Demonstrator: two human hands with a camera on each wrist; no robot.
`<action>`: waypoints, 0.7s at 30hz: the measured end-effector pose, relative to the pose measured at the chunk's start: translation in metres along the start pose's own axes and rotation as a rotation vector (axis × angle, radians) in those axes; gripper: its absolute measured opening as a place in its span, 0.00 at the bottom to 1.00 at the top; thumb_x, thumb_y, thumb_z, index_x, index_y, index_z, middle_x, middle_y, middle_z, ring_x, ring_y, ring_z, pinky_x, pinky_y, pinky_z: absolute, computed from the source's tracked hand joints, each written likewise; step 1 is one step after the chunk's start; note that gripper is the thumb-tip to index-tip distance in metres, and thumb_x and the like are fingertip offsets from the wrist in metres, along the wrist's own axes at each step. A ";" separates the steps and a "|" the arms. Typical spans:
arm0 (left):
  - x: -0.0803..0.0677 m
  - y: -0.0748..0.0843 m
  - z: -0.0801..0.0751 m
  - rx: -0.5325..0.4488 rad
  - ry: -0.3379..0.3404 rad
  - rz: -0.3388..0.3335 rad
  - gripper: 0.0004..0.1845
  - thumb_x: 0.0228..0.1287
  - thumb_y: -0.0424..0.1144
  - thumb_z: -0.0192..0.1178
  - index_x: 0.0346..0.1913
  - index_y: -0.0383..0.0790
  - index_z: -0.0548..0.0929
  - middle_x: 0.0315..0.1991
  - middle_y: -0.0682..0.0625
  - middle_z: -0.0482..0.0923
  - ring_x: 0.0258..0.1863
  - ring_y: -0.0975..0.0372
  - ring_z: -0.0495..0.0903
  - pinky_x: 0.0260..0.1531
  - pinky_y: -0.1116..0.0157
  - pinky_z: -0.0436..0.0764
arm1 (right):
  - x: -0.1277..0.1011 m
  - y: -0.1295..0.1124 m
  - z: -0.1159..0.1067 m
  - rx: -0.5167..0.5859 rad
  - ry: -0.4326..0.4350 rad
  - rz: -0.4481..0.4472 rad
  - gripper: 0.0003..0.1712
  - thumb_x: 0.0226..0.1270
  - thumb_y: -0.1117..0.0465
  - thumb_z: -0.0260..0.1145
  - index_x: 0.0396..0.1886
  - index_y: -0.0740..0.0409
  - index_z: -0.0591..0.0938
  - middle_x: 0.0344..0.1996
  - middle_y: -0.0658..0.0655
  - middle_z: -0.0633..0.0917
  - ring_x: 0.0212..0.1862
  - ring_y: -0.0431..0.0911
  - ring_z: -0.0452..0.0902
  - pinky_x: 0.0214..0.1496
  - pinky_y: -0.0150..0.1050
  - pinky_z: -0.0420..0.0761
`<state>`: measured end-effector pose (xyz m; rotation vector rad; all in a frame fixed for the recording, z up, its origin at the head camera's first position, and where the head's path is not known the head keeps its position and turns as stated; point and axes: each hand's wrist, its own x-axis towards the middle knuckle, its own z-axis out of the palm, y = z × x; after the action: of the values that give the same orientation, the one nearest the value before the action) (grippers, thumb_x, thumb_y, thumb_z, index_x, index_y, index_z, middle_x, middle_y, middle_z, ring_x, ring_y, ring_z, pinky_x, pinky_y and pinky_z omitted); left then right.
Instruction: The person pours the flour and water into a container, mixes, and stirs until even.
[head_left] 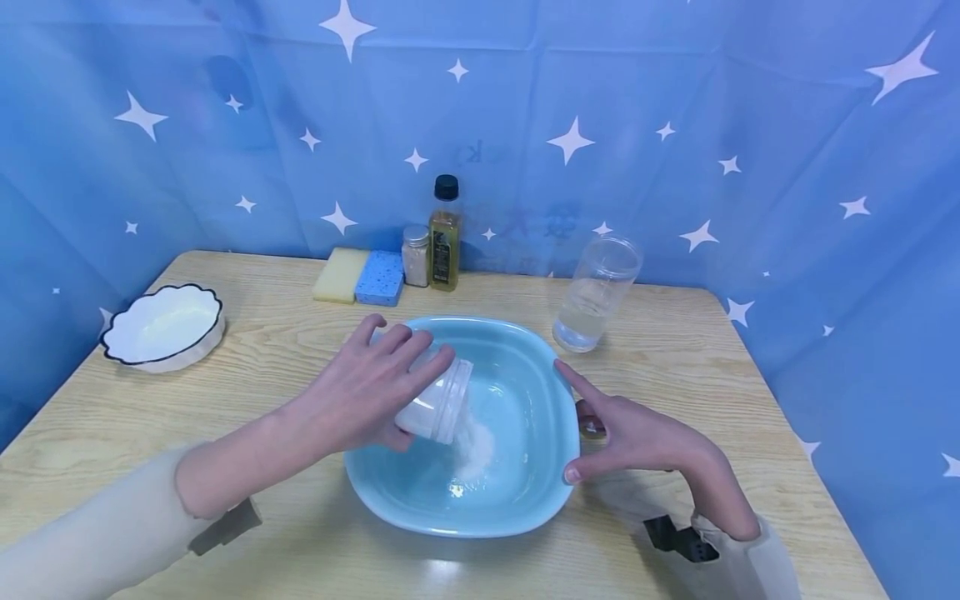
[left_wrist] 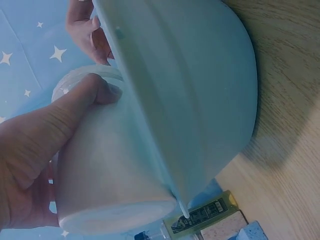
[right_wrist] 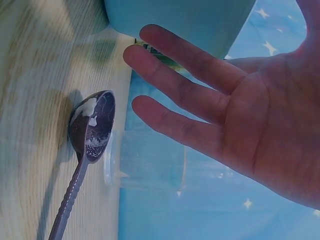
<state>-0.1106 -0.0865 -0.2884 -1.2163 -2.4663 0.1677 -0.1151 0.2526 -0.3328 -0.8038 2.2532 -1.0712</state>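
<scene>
My left hand (head_left: 378, 383) grips a clear plastic jar (head_left: 431, 408), tipped over the light blue basin (head_left: 540, 500). White powder (head_left: 474, 446) spills from its mouth onto the basin floor. The left wrist view shows the thumb across the side of the jar (left_wrist: 107, 160), close to the rim. My right hand (head_left: 637, 433) touches the basin's right rim with spread thumb and index finger. In the right wrist view its other three fingers (right_wrist: 185, 95) stretch out straight. Beneath that hand a dark spoon (right_wrist: 95, 125), with white residue in its bowl, lies on the table.
Behind the basin stand a clear glass (head_left: 588, 304) of liquid, an oil bottle (head_left: 445, 242) and a small shaker jar (head_left: 416, 258). Beside them lie a blue sponge (head_left: 380, 279) and a yellow sponge (head_left: 339, 275). A white scalloped dish (head_left: 165, 329) sits far left.
</scene>
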 end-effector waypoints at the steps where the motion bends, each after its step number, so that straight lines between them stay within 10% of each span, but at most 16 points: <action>1: 0.000 0.000 0.000 -0.002 0.003 -0.003 0.46 0.31 0.62 0.69 0.56 0.42 0.69 0.42 0.45 0.72 0.38 0.51 0.70 0.42 0.48 0.70 | 0.000 0.000 0.000 0.004 0.000 0.000 0.68 0.48 0.53 0.75 0.74 0.51 0.33 0.45 0.49 0.82 0.51 0.48 0.76 0.55 0.52 0.73; 21: -0.002 -0.002 -0.002 0.024 0.010 0.000 0.46 0.30 0.62 0.70 0.56 0.43 0.70 0.42 0.44 0.72 0.39 0.50 0.70 0.45 0.46 0.69 | 0.001 0.000 0.000 0.029 -0.008 -0.012 0.68 0.49 0.55 0.75 0.74 0.50 0.33 0.47 0.51 0.81 0.53 0.50 0.75 0.54 0.52 0.73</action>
<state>-0.1104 -0.0899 -0.2868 -1.2039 -2.4484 0.1903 -0.1157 0.2525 -0.3333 -0.8087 2.2239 -1.1023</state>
